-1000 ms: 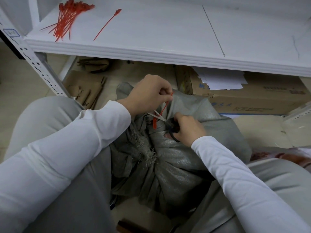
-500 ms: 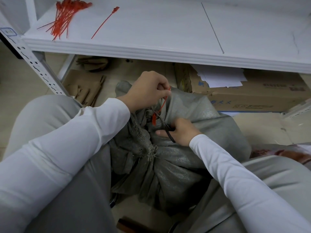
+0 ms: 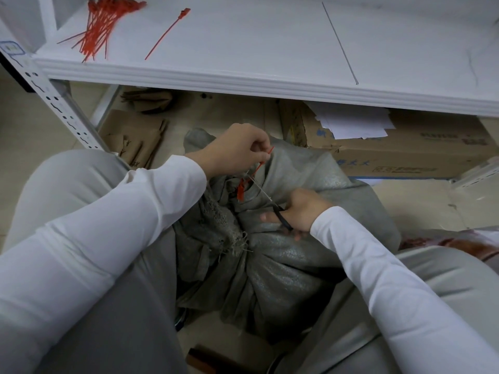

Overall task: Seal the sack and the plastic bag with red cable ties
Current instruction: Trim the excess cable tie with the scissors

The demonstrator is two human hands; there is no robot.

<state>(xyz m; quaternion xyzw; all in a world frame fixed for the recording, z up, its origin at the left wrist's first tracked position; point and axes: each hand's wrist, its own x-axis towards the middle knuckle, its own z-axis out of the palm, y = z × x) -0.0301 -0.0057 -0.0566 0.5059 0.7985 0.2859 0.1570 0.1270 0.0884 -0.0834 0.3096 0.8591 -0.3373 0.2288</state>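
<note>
A grey woven sack (image 3: 286, 255) stands on the floor between my knees, its neck gathered. A red cable tie (image 3: 241, 188) is fastened around the neck. My left hand (image 3: 237, 149) pinches the tie's free tail and holds it taut, up and to the right. My right hand (image 3: 299, 211) grips black-handled scissors (image 3: 272, 205) whose blades are closed across the tail just above the tie's head. A bundle of spare red cable ties (image 3: 100, 25) and a single red tie (image 3: 167, 33) lie on the white shelf. No plastic bag can be made out for certain.
The white shelf (image 3: 270, 85) juts out above the sack. Under it stand a cardboard box (image 3: 405, 155) with white papers (image 3: 353, 122) on top and flattened cardboard (image 3: 132, 139) to the left. A perforated shelf post (image 3: 56, 106) runs beside my left knee.
The scissor blades, open around the tie's tail one second ago, have closed on it. My right hand has slid slightly down and right. My left hand still holds the tail.
</note>
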